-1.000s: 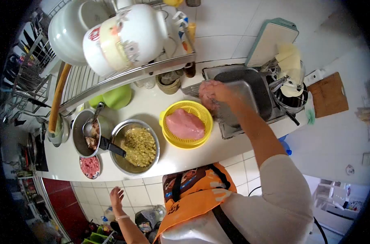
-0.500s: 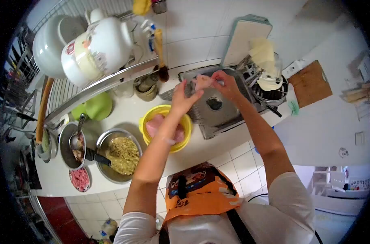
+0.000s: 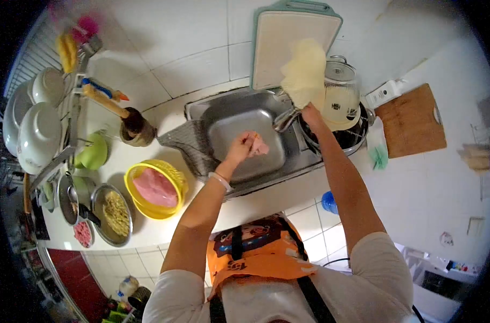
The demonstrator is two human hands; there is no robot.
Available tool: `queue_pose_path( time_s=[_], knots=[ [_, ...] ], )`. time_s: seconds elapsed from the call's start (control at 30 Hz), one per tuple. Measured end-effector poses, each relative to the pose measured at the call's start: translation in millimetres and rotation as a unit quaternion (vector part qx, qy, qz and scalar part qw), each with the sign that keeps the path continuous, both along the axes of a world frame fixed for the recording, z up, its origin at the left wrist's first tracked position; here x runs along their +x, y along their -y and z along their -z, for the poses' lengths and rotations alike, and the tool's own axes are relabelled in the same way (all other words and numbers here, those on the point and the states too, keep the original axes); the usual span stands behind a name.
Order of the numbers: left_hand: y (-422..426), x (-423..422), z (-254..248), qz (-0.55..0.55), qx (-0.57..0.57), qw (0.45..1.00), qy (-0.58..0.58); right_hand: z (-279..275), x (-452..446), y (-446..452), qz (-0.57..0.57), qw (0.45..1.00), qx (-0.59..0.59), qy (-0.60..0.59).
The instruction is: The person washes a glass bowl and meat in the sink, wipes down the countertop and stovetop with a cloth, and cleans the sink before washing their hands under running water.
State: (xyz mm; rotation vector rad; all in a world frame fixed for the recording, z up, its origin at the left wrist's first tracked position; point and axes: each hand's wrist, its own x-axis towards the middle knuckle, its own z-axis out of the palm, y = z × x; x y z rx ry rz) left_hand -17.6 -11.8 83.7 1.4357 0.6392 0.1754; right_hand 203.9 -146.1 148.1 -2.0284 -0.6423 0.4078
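Note:
My left hand [image 3: 240, 147] is closed on a piece of raw meat [image 3: 259, 146], pale pink, above the metal sink [image 3: 248, 123]. My right hand [image 3: 313, 117] has its fingers drawn together beside a shiny metal fitting [image 3: 285, 119] at the sink's right edge, just below a pale yellow cloth-like piece [image 3: 305, 74]. What its fingers grip is hidden. Left of the sink, more raw meat [image 3: 155, 187] lies in a yellow basket [image 3: 138, 208].
A white cutting board [image 3: 269, 51] leans on the wall behind the sink. Pots with a glass lid [image 3: 341, 71] stand at the right, near a wooden board [image 3: 412, 124]. At the left are a metal bowl of chopped food [image 3: 116, 213], a dish of minced meat [image 3: 82, 234] and a dish rack [image 3: 67, 153].
My right hand has left the meat and moved right to the metal fitting. My left hand keeps the meat over the sink. The view has shifted to the right.

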Motion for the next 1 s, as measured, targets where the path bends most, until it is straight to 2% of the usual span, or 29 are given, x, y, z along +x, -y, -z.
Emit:
queue_pose_path(
  time_s=[0.03, 0.07, 0.13, 0.27, 0.33, 0.37, 0.43, 0.53, 0.57, 0.6, 0.63, 0.67, 0.7, 0.73, 0.77, 0.8, 0.83, 0.87, 0.9, 0.93, 0.97, 1.0],
  knots=[
    [3.1, 13.8, 8.7, 0.017, -0.072, 0.996, 0.042, 6.9, 13.4, -7.2, -0.030, 0.995, -0.100, -0.001],
    [7.9, 22.9, 19.6, 0.007, -0.074, 0.997, 0.036, 14.1, 27.0, -14.2, -0.069, 0.978, -0.198, 0.003],
    [11.4, 36.2, 35.0, 0.020, 0.039, 0.995, 0.091, 38.9, 23.8, -14.2, -0.112, 0.991, -0.068, 0.024],
    [17.0, 47.2, 17.9, 0.018, 0.104, 0.989, 0.100, 44.2, -4.5, 2.3, -0.080, 0.995, -0.060, -0.015],
    [11.5, 52.2, 23.9, 0.061, 0.152, 0.984, 0.068, 69.3, -18.2, 6.6, -0.213, 0.976, 0.045, -0.029],
    [8.0, 54.1, 23.8, 0.057, 0.152, 0.985, 0.066, 68.8, -18.0, 6.0, -0.217, 0.975, 0.046, -0.030],
    [1.7, 53.2, 24.9, 0.122, -0.029, 0.991, 0.047, 68.5, -19.2, 3.8, -0.268, 0.929, -0.084, -0.243],
    [-12.4, 51.2, 43.0, 0.091, 0.011, 0.996, 0.011, 80.7, -3.1, 2.5, -0.263, 0.916, -0.027, -0.302],
    [-9.7, 51.8, 41.6, 0.086, 0.008, 0.996, 0.012, 78.0, -7.8, 2.4, -0.206, 0.913, 0.022, -0.351],
    [-2.5, 55.6, 38.3, 0.019, -0.024, 0.999, -0.040, 70.9, -20.9, -2.9, -0.211, 0.912, 0.017, -0.350],
    [6.2, 59.9, 35.8, -0.046, -0.057, 0.993, -0.093, 67.0, -42.9, -10.1, -0.147, 0.951, 0.014, -0.273],
    [15.9, 67.5, 50.0, -0.050, -0.062, 0.992, -0.093, 65.1, -62.6, -17.3, -0.081, 0.978, 0.012, -0.191],
    [26.8, 78.6, 76.4, -0.133, -0.028, 0.991, -0.002, 87.3, -73.9, -22.5, -0.138, 0.989, -0.048, 0.007],
    [36.2, 84.6, 96.1, -0.177, -0.015, 0.983, 0.041, 99.3, -78.8, -26.2, -0.141, 0.988, -0.053, 0.006],
    [45.5, 90.4, 115.1, -0.217, 0.001, 0.972, 0.084, 107.2, -80.9, -29.6, -0.047, 0.992, -0.002, -0.113],
    [49.3, 94.1, 118.9, -0.171, 0.070, 0.979, 0.084, 99.9, -82.6, -36.9, 0.049, 0.971, 0.049, -0.228],
    [50.4, 95.0, 122.3, -0.148, 0.105, 0.980, 0.083, 85.3, -58.3, -33.7, -0.196, 0.980, 0.039, 0.009],
    [50.7, 95.5, 116.5, -0.126, 0.140, 0.978, 0.084, 89.7, -56.4, -36.5, -0.199, 0.979, 0.037, 0.009],
    [50.3, 92.0, 80.5, -0.173, -0.068, 0.974, 0.129, 100.1, -55.8, -37.5, -0.163, 0.985, -0.048, 0.020],
    [47.7, 90.4, 59.8, -0.213, -0.272, 0.923, 0.172, 106.0, -55.0, -40.3, -0.127, 0.982, -0.133, 0.034],
    [37.9, 90.4, 92.4, -0.203, -0.184, 0.958, 0.086, 94.1, -75.4, -37.8, -0.127, 0.989, -0.079, 0.004],
    [28.3, 90.5, 126.3, -0.186, -0.098, 0.978, -0.005, 94.2, -82.5, -37.8, -0.131, 0.988, -0.083, 0.004]
  ],
)
